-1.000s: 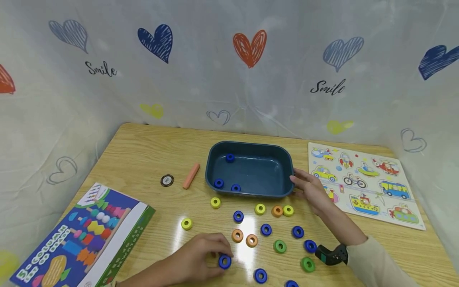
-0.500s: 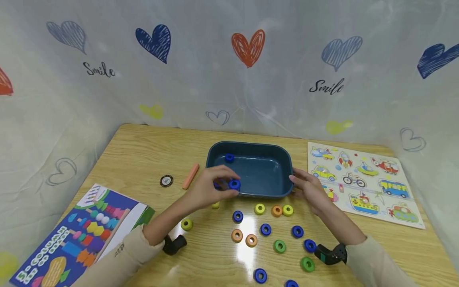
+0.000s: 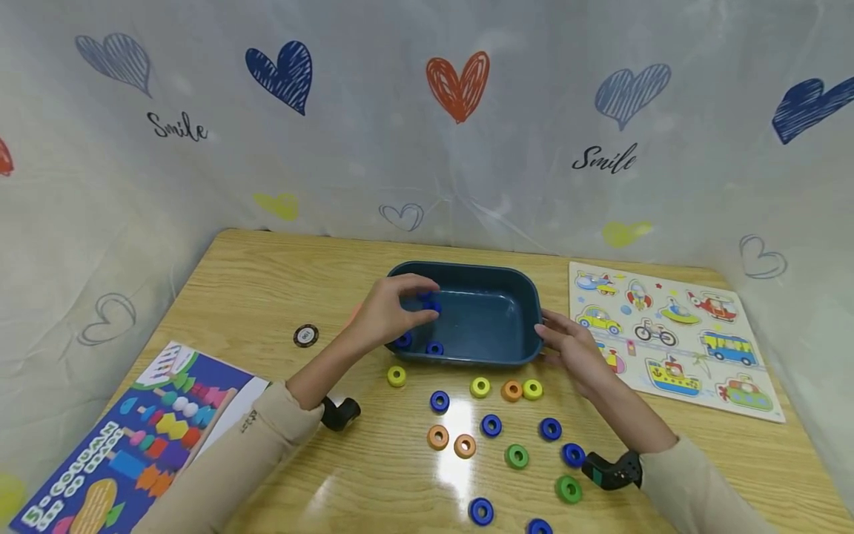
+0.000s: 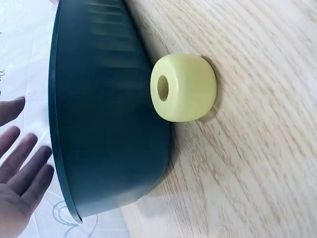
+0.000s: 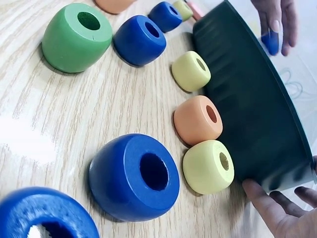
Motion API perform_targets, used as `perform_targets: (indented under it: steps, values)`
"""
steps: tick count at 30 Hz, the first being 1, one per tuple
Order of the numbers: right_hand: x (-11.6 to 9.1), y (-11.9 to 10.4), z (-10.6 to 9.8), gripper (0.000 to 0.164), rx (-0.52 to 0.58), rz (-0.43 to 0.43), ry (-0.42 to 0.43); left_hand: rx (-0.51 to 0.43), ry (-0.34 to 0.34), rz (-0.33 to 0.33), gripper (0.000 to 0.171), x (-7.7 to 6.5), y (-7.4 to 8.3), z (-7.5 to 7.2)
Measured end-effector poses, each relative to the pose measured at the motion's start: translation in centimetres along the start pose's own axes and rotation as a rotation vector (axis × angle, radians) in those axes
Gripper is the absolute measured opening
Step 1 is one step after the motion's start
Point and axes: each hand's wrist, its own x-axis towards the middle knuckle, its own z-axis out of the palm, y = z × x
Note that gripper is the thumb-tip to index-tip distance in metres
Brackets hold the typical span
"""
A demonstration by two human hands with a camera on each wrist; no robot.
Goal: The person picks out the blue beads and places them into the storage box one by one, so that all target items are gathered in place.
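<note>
A dark teal plastic bin (image 3: 467, 360) stands mid-table with several blue beads inside. My left hand (image 3: 394, 311) reaches over its left end, thumb and fingers apart. A blue bead (image 5: 270, 43) shows blurred just below those fingertips in the right wrist view. The left wrist view shows the left fingers (image 4: 30, 171) spread beside the bin's rim, with no bead seen between them. My right hand (image 3: 574, 348) holds the bin's right end, thumb at the rim. A yellow bead (image 4: 185, 89) sits close outside the bin wall.
Loose beads lie in front of the bin: blue (image 3: 491, 425), orange (image 3: 465, 446), green (image 3: 517, 456) and yellow (image 3: 480, 387). A picture puzzle board (image 3: 674, 341) lies right, a bead-set box (image 3: 133, 437) left. A round chip (image 3: 306, 336) lies left of the bin.
My left hand has carried a blue bead from the front of the table up over the bin and parted its fingers there. My right hand stays at the bin's right end.
</note>
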Motion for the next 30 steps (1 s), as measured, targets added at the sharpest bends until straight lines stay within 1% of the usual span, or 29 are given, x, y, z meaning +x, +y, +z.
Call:
perform_targets:
  steps: [5, 8, 10, 12, 14, 17, 20, 23, 27, 30]
  values:
    - [0.7, 1.0, -0.3, 0.061, -0.004, -0.017, 0.015, 0.022, 0.007, -0.002, 0.038, -0.5, -0.4, -0.4]
    - [1.2, 1.5, -0.6, 0.067, -0.002, -0.034, 0.001, 0.035, 0.006, -0.012, 0.038, -1.1, -0.7, -0.8]
    - [1.4, 1.8, -0.8, 0.065, 0.011, -0.033, 0.002, 0.033, 0.003, -0.011, 0.039, -1.5, -0.7, -1.0]
    - [1.2, 1.4, -0.6, 0.065, -0.001, -0.033, -0.004, 0.028, -0.001, 0.005, 0.039, -1.9, -0.6, -1.1]
    - [0.8, 0.9, -0.4, 0.061, -0.005, -0.015, 0.009, 0.020, -0.002, 0.020, 0.039, -2.3, -0.4, -1.2]
    - [0.3, 0.1, 0.0, 0.058, -0.013, 0.009, 0.018, -0.004, -0.017, 0.061, 0.039, -3.0, -0.1, -1.0]
    - [0.1, -0.2, 0.0, 0.056, -0.007, 0.027, 0.026, -0.038, -0.049, 0.100, 0.040, -3.9, 0.2, -0.5]
    - [0.1, -0.2, 0.0, 0.055, -0.006, 0.026, 0.026, -0.069, -0.086, 0.142, 0.040, -4.9, 0.7, 0.2]
    - [0.1, -0.1, 0.0, 0.055, -0.004, 0.018, 0.022, -0.130, -0.134, 0.182, 0.037, -6.3, 1.3, 1.4]
    - [0.1, -0.1, 0.0, 0.055, -0.005, 0.017, 0.023, -0.168, -0.200, 0.174, 0.035, -7.3, 1.5, 2.7]
